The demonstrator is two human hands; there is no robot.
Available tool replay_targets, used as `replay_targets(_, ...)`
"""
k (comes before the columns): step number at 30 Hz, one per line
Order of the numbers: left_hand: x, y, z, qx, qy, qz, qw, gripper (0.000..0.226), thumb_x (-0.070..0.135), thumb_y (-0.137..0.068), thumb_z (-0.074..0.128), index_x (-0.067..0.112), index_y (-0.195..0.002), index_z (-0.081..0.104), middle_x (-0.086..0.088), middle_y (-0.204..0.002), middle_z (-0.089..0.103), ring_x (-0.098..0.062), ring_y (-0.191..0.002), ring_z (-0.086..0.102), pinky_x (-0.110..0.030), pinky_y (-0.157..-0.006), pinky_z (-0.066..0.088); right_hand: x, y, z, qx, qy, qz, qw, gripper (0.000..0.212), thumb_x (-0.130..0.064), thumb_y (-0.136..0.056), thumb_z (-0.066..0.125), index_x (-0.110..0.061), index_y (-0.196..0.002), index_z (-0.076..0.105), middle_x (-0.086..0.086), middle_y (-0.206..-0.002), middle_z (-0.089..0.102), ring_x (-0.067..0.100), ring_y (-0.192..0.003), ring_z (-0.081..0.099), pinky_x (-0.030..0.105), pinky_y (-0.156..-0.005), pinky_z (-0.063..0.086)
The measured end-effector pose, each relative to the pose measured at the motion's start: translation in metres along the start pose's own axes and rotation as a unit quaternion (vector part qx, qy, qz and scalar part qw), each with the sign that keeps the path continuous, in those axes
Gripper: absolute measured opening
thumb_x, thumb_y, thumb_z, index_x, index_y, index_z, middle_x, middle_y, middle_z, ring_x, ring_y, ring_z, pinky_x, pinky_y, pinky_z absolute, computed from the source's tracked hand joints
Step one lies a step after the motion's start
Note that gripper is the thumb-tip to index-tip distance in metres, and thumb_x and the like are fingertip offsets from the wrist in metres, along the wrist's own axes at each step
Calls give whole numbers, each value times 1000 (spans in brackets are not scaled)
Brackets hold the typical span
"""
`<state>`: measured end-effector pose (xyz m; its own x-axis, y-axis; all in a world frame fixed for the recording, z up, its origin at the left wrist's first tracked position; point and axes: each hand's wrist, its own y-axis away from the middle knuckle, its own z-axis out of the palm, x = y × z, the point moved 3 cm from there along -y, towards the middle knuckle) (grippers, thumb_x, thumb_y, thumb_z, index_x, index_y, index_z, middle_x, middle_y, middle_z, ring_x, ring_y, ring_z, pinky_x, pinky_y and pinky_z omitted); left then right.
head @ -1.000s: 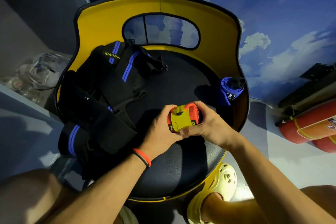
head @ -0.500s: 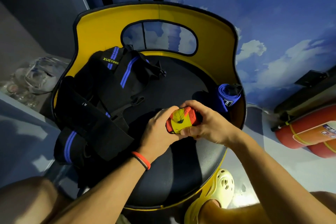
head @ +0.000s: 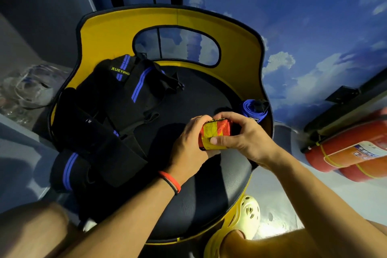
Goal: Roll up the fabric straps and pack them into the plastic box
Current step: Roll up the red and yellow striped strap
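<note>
A rolled red and yellow fabric strap (head: 214, 134) is held over the black seat of a yellow chair (head: 188, 205). My left hand (head: 188, 144) grips the roll from the left, and my right hand (head: 240, 134) curls over its top and right side with the thumb on its front. A rolled blue strap (head: 252, 110) lies at the seat's right edge. Black straps with blue stripes (head: 100, 123) are heaped on the left of the seat. A clear plastic box (head: 27, 92) stands on the floor at far left, blurred.
The chair's yellow backrest (head: 171, 21) curves round the far side of the seat. Red fire extinguishers (head: 345, 151) lie on the floor at right. My knees and a pale yellow clog (head: 245, 218) are at the bottom.
Both hands kept turning the red and yellow roll; its yellow face now points more toward me. The camera shifted slightly.
</note>
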<state>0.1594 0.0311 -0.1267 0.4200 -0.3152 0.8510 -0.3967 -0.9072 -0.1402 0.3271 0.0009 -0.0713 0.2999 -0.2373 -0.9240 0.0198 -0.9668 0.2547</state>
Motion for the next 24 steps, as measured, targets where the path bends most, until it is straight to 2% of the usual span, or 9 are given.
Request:
replay_targets(3,1,-2,10,-83,26,-38,995,79,25,-72,89,35,-138,47,17,-134,56,0,-121,51,-21,-99,45,2,2,-18,0,314,-44,949,63,-32,-73,91,-33,-128,63,-9,-126,52,11,-110,54,32,-97,54)
replay_targets(7,-2,0,25,-141,78,-76,984,84,23,-77,85,38,-147,40,23,-137,57,5,-129,48,-16,-103,36,4,15,-35,-30,479,-20,877,77,-55,-82,76,-43,-147,36,-10,-139,47,21,-113,59,40,-88,57)
replay_targets(9,-4,3,31,-161,68,-83,981,81,22,-78,84,41,-145,41,26,-134,58,4,-128,49,-19,-104,37,2,22,-36,-26,530,-8,848,82,-61,-88,65,-40,-155,22,-7,-148,47,25,-117,61,43,-95,52)
replay_targets(10,-4,3,33,-162,61,-86,981,80,22,-79,83,41,-145,42,27,-133,58,3,-127,50,-21,-105,38,1,25,-34,-19,564,-15,825,80,-64,-90,58,-37,-156,23,-7,-148,49,24,-119,61,44,-102,46)
replay_targets(12,-6,3,33,-158,48,-94,982,79,23,-80,82,38,-147,42,25,-134,58,1,-128,50,-22,-105,39,-2,27,-33,6,618,-41,785,70,-67,-89,40,-34,-151,39,-9,-143,56,20,-119,62,45,-112,33)
replay_targets(14,-8,3,33,-157,39,-99,982,75,25,-82,81,36,-146,44,24,-134,58,1,-126,50,-20,-103,37,-4,26,-38,24,617,-34,786,68,-66,-85,32,-33,-141,52,-10,-138,60,18,-117,64,51,-118,24)
replay_targets(16,-9,4,32,-155,26,-95,983,70,27,-83,79,35,-145,46,23,-134,56,1,-126,49,-19,-103,36,-1,22,-43,28,603,-18,797,67,-65,-83,34,-33,-137,57,-7,-134,60,21,-116,64,54,-120,20)
replay_targets(20,-9,6,30,-148,-3,-80,986,59,28,-86,77,33,-139,52,20,-134,54,0,-125,49,-15,-99,36,9,18,-44,59,609,-28,791,62,-67,-82,42,-34,-129,66,3,-125,51,27,-105,57,51,-109,34)
replay_targets(24,-9,6,29,-145,-18,-69,987,55,29,-87,75,32,-138,54,20,-135,52,1,-124,49,-4,-92,31,14,16,-45,54,599,-17,799,69,-67,-82,41,-32,-138,60,3,-127,52,28,-110,56,51,-109,35)
